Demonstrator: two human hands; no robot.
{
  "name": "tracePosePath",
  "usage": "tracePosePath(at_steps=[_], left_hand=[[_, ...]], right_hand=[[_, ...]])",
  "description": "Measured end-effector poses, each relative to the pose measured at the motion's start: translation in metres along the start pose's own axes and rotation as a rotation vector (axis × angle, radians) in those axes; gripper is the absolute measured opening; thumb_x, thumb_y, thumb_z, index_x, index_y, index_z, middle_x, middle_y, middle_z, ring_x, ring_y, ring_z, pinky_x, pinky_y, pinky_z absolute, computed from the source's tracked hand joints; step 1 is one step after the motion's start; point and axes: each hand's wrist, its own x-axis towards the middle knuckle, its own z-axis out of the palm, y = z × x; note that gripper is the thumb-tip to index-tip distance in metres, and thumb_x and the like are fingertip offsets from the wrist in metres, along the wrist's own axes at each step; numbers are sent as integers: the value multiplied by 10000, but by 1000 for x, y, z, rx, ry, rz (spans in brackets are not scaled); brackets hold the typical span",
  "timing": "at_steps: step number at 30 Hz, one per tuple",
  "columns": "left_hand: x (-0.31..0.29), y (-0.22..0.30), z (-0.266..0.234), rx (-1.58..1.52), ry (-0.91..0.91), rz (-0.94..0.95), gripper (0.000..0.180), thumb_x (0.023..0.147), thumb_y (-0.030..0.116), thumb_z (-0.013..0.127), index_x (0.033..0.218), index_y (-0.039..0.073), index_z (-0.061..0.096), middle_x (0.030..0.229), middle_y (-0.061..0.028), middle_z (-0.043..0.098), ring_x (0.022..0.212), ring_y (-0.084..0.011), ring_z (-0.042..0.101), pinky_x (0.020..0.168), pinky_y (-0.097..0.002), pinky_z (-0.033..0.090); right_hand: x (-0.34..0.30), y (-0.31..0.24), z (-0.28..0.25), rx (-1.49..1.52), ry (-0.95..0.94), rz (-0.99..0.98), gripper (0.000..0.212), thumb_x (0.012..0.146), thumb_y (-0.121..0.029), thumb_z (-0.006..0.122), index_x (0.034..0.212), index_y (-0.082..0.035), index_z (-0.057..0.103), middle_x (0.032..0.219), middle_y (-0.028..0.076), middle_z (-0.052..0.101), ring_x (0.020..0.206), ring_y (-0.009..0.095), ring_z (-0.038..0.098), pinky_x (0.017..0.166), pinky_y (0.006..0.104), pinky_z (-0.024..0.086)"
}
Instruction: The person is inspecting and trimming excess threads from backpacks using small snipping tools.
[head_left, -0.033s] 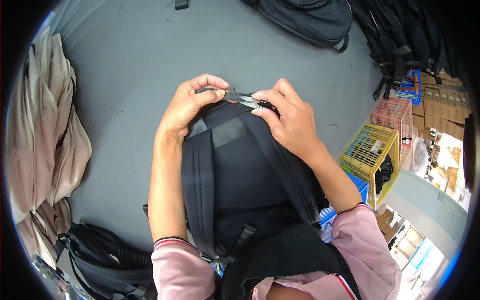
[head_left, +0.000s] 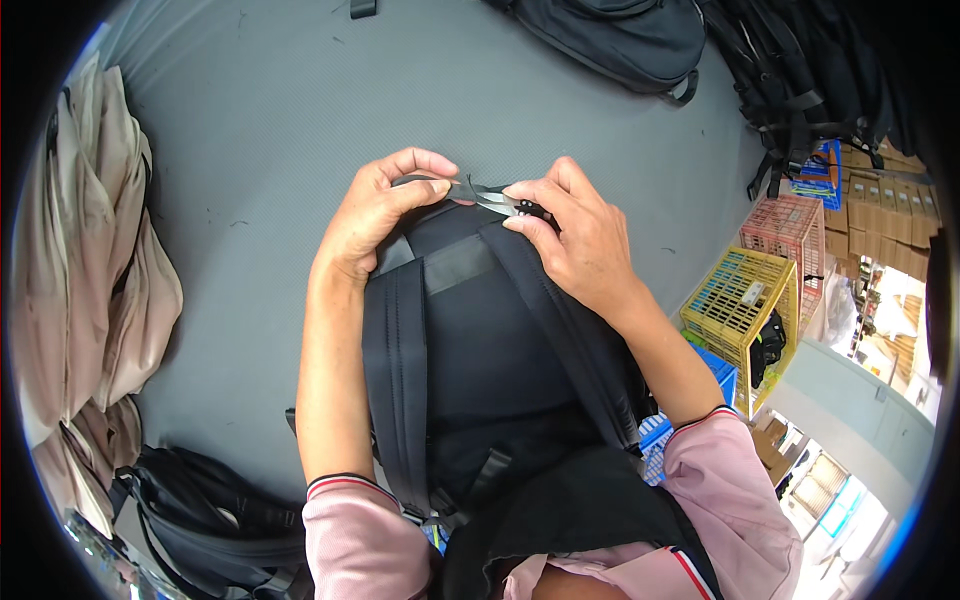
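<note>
A black backpack [head_left: 490, 345] lies in front of me with its padded shoulder straps facing up. At its top end my left hand [head_left: 372, 210] pinches a black webbing strap [head_left: 408, 181] between thumb and fingers. My right hand [head_left: 590, 238] is closed around a small pair of thread snips [head_left: 500, 203], whose metal blades point left. The blade tips are right beside my left fingertips, at the strap. A short dark thread end [head_left: 469, 181] sticks up there. Whether the blades touch it I cannot tell.
Beige fabric pieces [head_left: 110, 280] hang at the left of the grey table [head_left: 240, 130]. Other black bags lie at the lower left [head_left: 215, 510], far side [head_left: 620, 45] and far right [head_left: 800, 90]. A yellow crate [head_left: 740, 290] and a pink crate [head_left: 790, 225] stand beyond the right edge.
</note>
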Motion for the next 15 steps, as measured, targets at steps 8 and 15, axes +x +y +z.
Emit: tracePosePath(at_steps=[8, 15], left_hand=[[1, -1, 2, 5, 23, 0, 156, 812, 114, 621, 952, 46, 616, 809, -6, 600, 788, -111, 604, 785, -239, 468], [-11, -5, -11, -190, 141, 90, 317, 889, 244, 556, 1067, -11, 617, 851, -89, 669, 854, -167, 638, 827, -293, 484]], right_hand=[[2, 3, 2, 11, 36, -8, 128, 771, -132, 680, 878, -79, 632, 779, 28, 476, 586, 201, 540, 496, 337, 410], [6, 5, 4, 79, 85, 2, 145, 753, -81, 688, 889, -61, 643, 763, 42, 490, 600, 180, 539, 531, 304, 431]])
